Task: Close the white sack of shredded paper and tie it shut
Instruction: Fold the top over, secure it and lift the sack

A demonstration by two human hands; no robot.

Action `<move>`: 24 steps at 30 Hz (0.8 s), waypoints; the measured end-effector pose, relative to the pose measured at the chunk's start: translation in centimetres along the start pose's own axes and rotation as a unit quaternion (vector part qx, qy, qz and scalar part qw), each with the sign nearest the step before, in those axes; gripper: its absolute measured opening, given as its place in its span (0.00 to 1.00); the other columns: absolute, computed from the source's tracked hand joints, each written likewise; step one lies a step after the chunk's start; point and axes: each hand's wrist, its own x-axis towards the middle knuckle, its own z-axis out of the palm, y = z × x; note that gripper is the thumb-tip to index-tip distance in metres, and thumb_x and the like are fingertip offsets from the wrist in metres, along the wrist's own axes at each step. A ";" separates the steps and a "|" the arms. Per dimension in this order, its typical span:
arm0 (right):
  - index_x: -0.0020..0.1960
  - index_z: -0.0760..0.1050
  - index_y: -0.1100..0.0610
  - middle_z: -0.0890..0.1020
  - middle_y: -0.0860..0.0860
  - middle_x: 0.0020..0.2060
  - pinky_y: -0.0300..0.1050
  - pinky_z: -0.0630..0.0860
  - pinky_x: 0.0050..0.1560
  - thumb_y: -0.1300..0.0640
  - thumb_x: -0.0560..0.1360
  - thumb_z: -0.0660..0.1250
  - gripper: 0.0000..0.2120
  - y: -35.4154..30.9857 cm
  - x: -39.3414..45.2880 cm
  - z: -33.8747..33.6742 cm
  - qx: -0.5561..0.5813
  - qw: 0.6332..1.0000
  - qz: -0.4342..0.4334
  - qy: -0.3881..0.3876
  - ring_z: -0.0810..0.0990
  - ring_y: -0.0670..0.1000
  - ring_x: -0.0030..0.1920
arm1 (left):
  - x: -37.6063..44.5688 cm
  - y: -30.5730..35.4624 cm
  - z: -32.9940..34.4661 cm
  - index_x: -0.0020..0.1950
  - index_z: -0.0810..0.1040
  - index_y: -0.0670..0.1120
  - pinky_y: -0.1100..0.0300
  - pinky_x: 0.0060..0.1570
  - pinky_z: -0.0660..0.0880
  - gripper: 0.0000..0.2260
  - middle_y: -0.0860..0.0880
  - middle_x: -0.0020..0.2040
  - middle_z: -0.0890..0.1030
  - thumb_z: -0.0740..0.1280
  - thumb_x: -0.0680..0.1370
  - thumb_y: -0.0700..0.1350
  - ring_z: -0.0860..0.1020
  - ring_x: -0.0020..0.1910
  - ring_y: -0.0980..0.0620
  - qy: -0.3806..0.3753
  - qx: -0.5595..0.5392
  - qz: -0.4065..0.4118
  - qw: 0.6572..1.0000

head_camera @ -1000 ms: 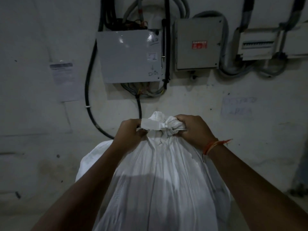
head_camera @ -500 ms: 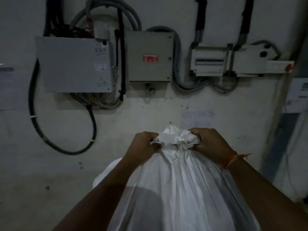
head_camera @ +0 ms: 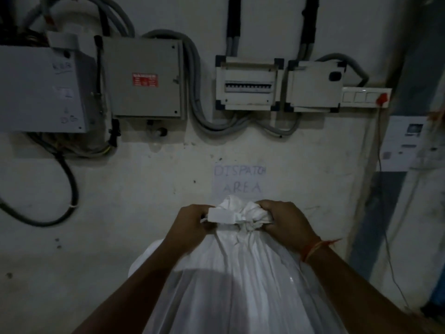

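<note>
**Both hands gripped on the gathered neck of the sack**

The left hand [head_camera: 191, 224] and the right hand [head_camera: 286, 224] are each closed on the bunched top of the white sack [head_camera: 240, 285], one on either side, knuckles up. Most fingertips are buried in the cloth, so how the fabric is wound or knotted between them cannot be told; a flat folded flap [head_camera: 222, 215] juts toward the left hand. The room is dim, and the sack's lower body and base run off the bottom edge, so its contents and whatever it stands on are unseen. An orange thread band [head_camera: 313, 249] circles the right wrist.

The gathered neck [head_camera: 243, 218] sits between the two hands, touching both, and the sack widens below them between the forearms.

Behind is a stained white wall [head_camera: 120, 201]. A paper sign [head_camera: 238, 179] reading "DISPATCH AREA" hangs just above the neck. Higher up are a grey box with a red label [head_camera: 145, 79], a breaker panel [head_camera: 248, 84], a switch plate [head_camera: 363, 97] and thick cables [head_camera: 69, 174]. A printed sheet [head_camera: 402, 143] at the right is too blurred to read.
</note>
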 end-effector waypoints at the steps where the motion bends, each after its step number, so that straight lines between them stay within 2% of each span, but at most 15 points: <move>1: 0.60 0.79 0.46 0.86 0.46 0.52 0.46 0.79 0.52 0.48 0.68 0.69 0.20 1.4 -0.2 0.1 0.007 1.000 -0.008 -0.013 0.84 0.49 0.52 | 0.0 0.6 1.2 0.46 0.87 0.46 0.77 0.40 0.71 0.09 0.53 0.41 0.86 0.71 0.68 0.42 0.79 0.45 0.67 0.007 0.000 -0.012 1.000; 3: 0.61 0.78 0.45 0.86 0.45 0.52 0.45 0.79 0.52 0.48 0.70 0.70 0.19 3.9 -0.6 0.5 0.019 0.999 -0.013 -0.026 0.84 0.48 0.52 | -0.2 1.5 3.3 0.43 0.86 0.50 0.78 0.37 0.70 0.09 0.57 0.37 0.84 0.73 0.67 0.38 0.79 0.37 0.72 0.001 0.006 -0.030 1.000; 5: 0.61 0.78 0.45 0.86 0.45 0.52 0.39 0.77 0.49 0.49 0.71 0.71 0.19 6.2 -1.2 1.2 0.020 0.999 -0.013 -0.042 0.84 0.48 0.51 | -0.5 1.9 5.5 0.48 0.82 0.55 0.79 0.35 0.68 0.16 0.58 0.35 0.81 0.75 0.68 0.36 0.78 0.34 0.72 -0.005 0.015 -0.055 0.998; 6: 0.61 0.78 0.45 0.86 0.45 0.51 0.37 0.75 0.46 0.50 0.71 0.72 0.19 7.3 -1.7 1.8 0.025 0.998 -0.009 -0.051 0.84 0.48 0.50 | -0.6 1.8 6.7 0.49 0.81 0.55 0.79 0.35 0.68 0.15 0.56 0.35 0.82 0.75 0.68 0.38 0.78 0.36 0.69 -0.010 0.022 -0.057 0.998; 8: 0.62 0.78 0.45 0.87 0.46 0.51 0.37 0.74 0.44 0.51 0.71 0.71 0.19 9.7 -3.0 3.5 0.041 0.997 0.000 -0.063 0.85 0.49 0.49 | -0.9 1.1 9.6 0.44 0.86 0.50 0.79 0.37 0.66 0.05 0.51 0.40 0.87 0.73 0.70 0.42 0.81 0.39 0.61 -0.021 0.045 -0.056 0.997; 10: 0.62 0.77 0.45 0.87 0.47 0.50 0.40 0.77 0.46 0.52 0.70 0.69 0.20 12.1 -4.2 5.5 0.053 0.996 0.013 -0.077 0.85 0.51 0.49 | -1.5 -0.2 12.8 0.48 0.88 0.49 0.73 0.40 0.68 0.09 0.47 0.45 0.88 0.71 0.71 0.44 0.85 0.43 0.51 -0.029 0.070 -0.075 0.994; 12: 0.65 0.77 0.47 0.87 0.50 0.51 0.43 0.78 0.48 0.54 0.70 0.68 0.23 14.4 -5.6 8.5 0.053 0.994 0.024 -0.096 0.85 0.54 0.50 | -2.5 -2.3 16.2 0.52 0.88 0.51 0.67 0.41 0.71 0.13 0.46 0.47 0.88 0.68 0.70 0.47 0.85 0.45 0.47 -0.042 0.079 -0.105 0.990; 15: 0.69 0.74 0.49 0.86 0.52 0.54 0.45 0.79 0.50 0.51 0.69 0.64 0.27 17.6 -8.3 14.5 0.073 0.989 0.040 -0.121 0.84 0.55 0.52 | -4.7 -6.0 21.7 0.52 0.87 0.53 0.60 0.43 0.78 0.13 0.47 0.47 0.88 0.69 0.70 0.51 0.85 0.46 0.47 -0.063 0.076 -0.145 0.985; 19: 0.71 0.72 0.50 0.85 0.53 0.56 0.46 0.79 0.54 0.47 0.71 0.63 0.28 21.9 -14.2 25.1 0.098 0.978 0.096 -0.157 0.83 0.56 0.55 | -9.6 -12.6 29.7 0.48 0.88 0.53 0.65 0.41 0.74 0.07 0.51 0.45 0.88 0.73 0.71 0.49 0.84 0.44 0.53 -0.107 0.072 -0.184 0.974; 22: 0.66 0.78 0.53 0.87 0.54 0.49 0.43 0.79 0.46 0.44 0.72 0.61 0.26 24.3 -19.1 33.3 0.089 0.980 0.106 -0.145 0.85 0.56 0.47 | -14.9 -18.9 36.0 0.52 0.86 0.55 0.67 0.46 0.76 0.10 0.54 0.48 0.87 0.75 0.73 0.43 0.84 0.47 0.56 -0.144 0.069 -0.233 0.959; 24: 0.66 0.77 0.53 0.87 0.55 0.47 0.45 0.80 0.45 0.49 0.73 0.65 0.22 25.2 -22.1 38.1 0.079 0.974 0.128 -0.171 0.85 0.56 0.46 | -18.4 -22.2 39.6 0.58 0.84 0.54 0.58 0.52 0.81 0.14 0.53 0.51 0.86 0.76 0.73 0.42 0.84 0.51 0.56 -0.159 0.023 -0.275 0.948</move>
